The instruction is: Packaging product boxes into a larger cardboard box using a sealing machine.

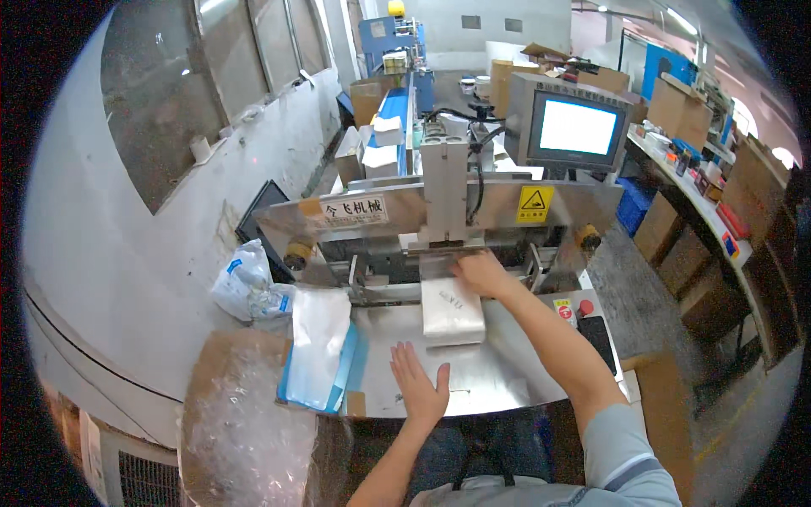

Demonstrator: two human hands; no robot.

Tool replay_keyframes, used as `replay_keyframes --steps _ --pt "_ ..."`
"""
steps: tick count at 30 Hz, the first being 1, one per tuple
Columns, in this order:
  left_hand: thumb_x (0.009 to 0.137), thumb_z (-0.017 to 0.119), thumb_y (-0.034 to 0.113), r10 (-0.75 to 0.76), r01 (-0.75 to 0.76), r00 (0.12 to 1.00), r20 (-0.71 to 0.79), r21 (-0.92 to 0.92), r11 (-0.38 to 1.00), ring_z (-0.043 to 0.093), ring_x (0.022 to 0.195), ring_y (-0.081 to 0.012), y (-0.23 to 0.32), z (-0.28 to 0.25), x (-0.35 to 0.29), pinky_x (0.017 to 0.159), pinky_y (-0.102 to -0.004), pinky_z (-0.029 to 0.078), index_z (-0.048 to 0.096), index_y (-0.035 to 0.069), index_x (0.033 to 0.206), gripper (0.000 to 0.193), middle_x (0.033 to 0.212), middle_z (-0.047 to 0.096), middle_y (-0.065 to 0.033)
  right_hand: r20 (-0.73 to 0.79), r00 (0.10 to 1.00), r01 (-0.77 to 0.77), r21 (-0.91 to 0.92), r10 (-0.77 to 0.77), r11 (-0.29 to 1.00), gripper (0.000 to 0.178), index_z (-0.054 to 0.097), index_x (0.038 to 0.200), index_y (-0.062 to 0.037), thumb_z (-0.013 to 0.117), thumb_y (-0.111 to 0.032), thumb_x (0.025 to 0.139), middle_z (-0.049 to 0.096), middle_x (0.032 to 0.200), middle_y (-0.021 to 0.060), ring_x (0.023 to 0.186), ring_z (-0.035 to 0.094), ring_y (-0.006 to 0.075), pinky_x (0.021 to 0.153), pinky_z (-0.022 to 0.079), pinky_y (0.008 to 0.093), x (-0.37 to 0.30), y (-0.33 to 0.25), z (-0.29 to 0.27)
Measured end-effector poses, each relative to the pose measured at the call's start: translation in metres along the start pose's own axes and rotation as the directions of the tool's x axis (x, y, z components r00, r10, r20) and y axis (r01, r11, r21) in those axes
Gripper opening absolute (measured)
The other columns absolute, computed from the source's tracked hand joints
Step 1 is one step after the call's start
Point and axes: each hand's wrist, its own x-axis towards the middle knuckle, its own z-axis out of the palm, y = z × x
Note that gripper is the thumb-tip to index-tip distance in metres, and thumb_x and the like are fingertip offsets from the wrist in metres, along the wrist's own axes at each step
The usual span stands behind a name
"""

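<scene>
A white bagged packet [453, 310] lies on the shiny steel table [498, 372] of a sealing machine. My right hand [480, 273] rests on the packet's far end, right under the machine's pressing head [445, 198]; whether the fingers grip the packet is hidden. My left hand [418, 384] lies flat on the steel, palm down and fingers spread, just short of the packet's near edge, holding nothing.
A stack of clear plastic bags on a blue tray [317, 359] sits left of the table, with a carton of bags [241, 414] below it. A lit monitor [577, 128] stands behind the machine. Red buttons [583, 308] are at the right. Cartons line the right-hand bench [676, 110].
</scene>
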Motion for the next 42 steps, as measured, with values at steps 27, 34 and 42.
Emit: replay_keyframes --steps 27,34,42 --pt "0.100 0.054 0.045 -0.321 0.366 0.930 0.176 -0.397 0.842 0.046 0.134 -0.0384 0.001 0.017 0.109 0.113 -0.0388 0.033 0.030 -0.010 0.148 0.077 0.142 0.047 -0.0307 0.171 0.860 -0.450 0.697 0.480 0.558 0.076 0.051 0.138 0.0044 0.052 -0.058 0.095 0.038 0.151 0.0290 0.145 0.030 0.0409 0.118 0.026 0.0417 -0.113 -0.022 0.043" --pt "0.101 0.053 0.044 -0.368 0.498 0.867 0.335 -0.585 0.640 0.063 0.097 -0.0218 0.020 0.011 0.099 0.089 -0.0345 0.051 0.055 -0.005 0.119 0.052 0.106 0.066 -0.0154 0.134 0.903 -0.307 0.866 0.408 0.396 0.080 0.043 0.142 0.0031 0.066 -0.052 0.089 0.051 0.137 0.0306 0.131 0.048 0.0383 0.111 0.036 0.0459 -0.125 -0.042 0.023" --pt "0.095 0.065 0.036 -0.394 0.714 0.625 0.674 -0.698 -0.063 0.064 0.104 -0.0291 -0.054 0.032 0.130 0.087 -0.0373 0.054 0.048 -0.001 0.130 0.054 0.114 0.063 -0.0200 0.243 0.903 -0.245 0.969 0.356 -0.039 0.082 0.033 0.145 0.0000 0.081 -0.013 0.080 0.061 0.125 0.0188 0.110 0.061 0.0231 0.094 0.051 0.0352 -0.207 -0.048 -0.020"
